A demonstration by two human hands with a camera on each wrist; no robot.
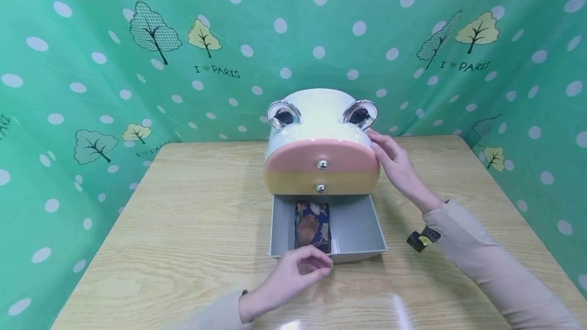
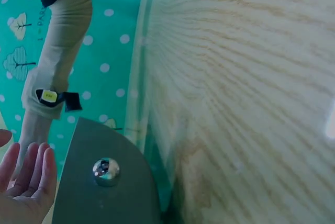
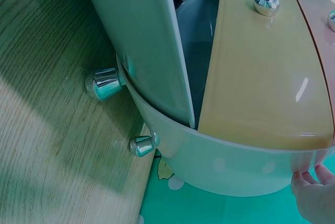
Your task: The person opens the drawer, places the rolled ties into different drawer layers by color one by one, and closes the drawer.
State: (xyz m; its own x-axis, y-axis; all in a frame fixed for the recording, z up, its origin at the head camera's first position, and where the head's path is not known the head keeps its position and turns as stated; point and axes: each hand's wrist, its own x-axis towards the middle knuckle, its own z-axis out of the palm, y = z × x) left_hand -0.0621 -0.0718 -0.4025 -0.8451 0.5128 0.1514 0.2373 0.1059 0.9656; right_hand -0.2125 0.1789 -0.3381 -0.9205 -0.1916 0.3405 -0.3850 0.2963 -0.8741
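A small rounded white cabinet stands on the table, with a pink drawer above a yellow drawer, both closed. Below them a grey drawer is pulled out. Inside it lies a dark blue, flower-patterned flat item. My left hand is at the grey drawer's front edge, fingers loosely bent and holding nothing; the left wrist view shows it beside the drawer front and its chrome knob. My right hand rests its fingertips on the cabinet's right side, also seen in the right wrist view.
Two chrome-rimmed eye shapes stick up from the cabinet's top. Short chrome feet hold it off the wooden table. A green dotted curtain hangs behind and along both sides.
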